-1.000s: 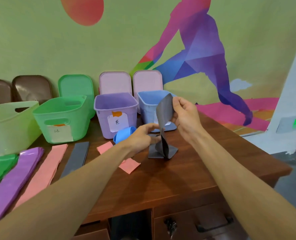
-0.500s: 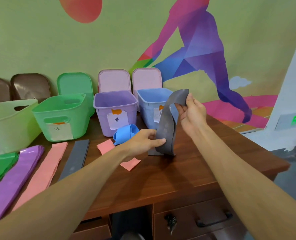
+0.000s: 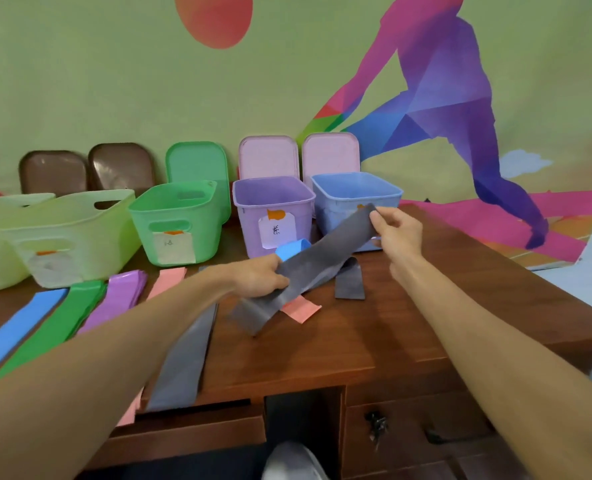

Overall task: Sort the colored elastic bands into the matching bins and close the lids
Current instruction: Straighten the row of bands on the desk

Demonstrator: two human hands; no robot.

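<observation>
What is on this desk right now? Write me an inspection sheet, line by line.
Surface: wooden desk, with drawers below.
Job's things: grey band stretched between both hands; flat bands at left: blue band, green band, purple band, pink band, another grey strip. Open bins: pale green bin, green bin, purple bin, blue bin. Lids lean against the wall.
Clutter: pink scrap, rolled blue band.
Grippers: left hand and right hand each pinch the grey band.
Cables: nothing seen.
Surroundings: mural wall; keys in a drawer lock.
</observation>
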